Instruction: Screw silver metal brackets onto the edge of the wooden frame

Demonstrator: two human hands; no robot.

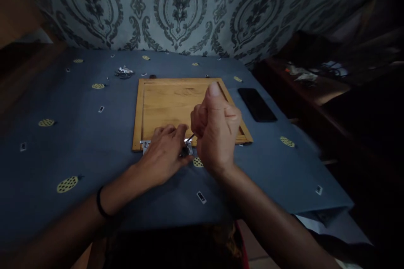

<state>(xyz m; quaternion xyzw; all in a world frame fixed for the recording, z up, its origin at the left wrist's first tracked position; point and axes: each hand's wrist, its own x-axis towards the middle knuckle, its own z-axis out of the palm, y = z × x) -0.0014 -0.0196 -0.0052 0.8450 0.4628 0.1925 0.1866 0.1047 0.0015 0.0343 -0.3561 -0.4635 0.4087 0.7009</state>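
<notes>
A framed wooden panel (pixel 164 105) lies flat on the cloth-covered table. At its near edge, my left hand (pixel 164 149) is closed around a small silver metal hinge (pixel 189 146), with thumb and fingers at its left side. A second metal hinge (pixel 145 145) shows at the same edge, left of that hand and partly covered by it. My right hand (pixel 217 132) makes a fist over the panel's near right part, thumb on top. From the fist the thin shaft of a screwdriver (pixel 191 137) slants down to the right-hand hinge; its handle is hidden inside the fingers.
Right of the panel lies a black phone (pixel 257 104). Small metal pieces (pixel 124 72) sit in a pile at the back left. Two small dark bits touch or lie near the panel's far edge. A patterned curtain (pixel 179 8) hangs behind the blue tablecloth (pixel 94 143).
</notes>
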